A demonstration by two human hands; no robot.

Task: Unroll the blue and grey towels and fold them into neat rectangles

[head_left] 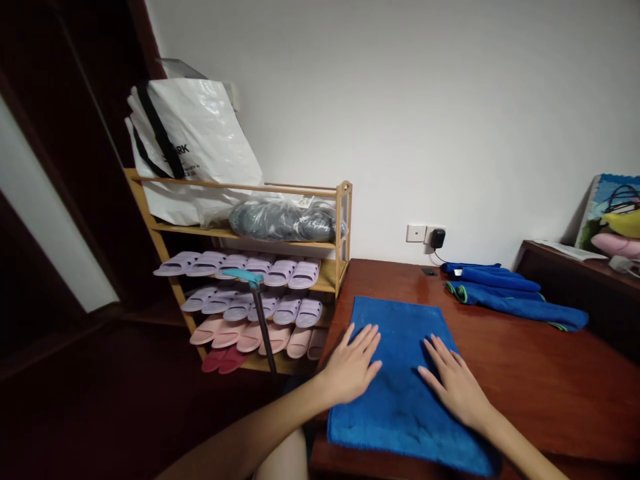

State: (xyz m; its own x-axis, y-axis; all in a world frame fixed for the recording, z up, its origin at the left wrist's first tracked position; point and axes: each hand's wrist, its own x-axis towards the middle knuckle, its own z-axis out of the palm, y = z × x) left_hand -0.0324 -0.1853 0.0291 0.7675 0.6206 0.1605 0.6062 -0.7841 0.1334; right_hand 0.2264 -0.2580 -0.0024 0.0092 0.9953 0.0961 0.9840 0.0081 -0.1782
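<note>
We see the blue cloth (403, 393) directly beneath both hands, so neither is the nearer one: the left hand (353, 365) lies over its left side and the right hand (453, 387) over its right side. The cloth's long axis runs from the near edge of the table (565, 380) towards the wall (450, 100), beside the table's left edge and close to its near left corner. We see both palms turned down, fingers extended and somewhat parted, thumbs pointing inward, with nothing grasped; we cannot tell how hard they press. Dark patches show on the cloth's near half.

The table is glossy reddish-brown wood. Towards its back edge, right of the cloth, we find more blue cloths (505, 303), folded or rolled, some with green trim. A black plug (438, 238) sits in the wall socket above that edge. Past the table's left edge we have a wooden rack (250, 189) with rows of slippers (304, 273), a white bag (200, 140) and a plastic-wrapped grey bundle (285, 220)
</note>
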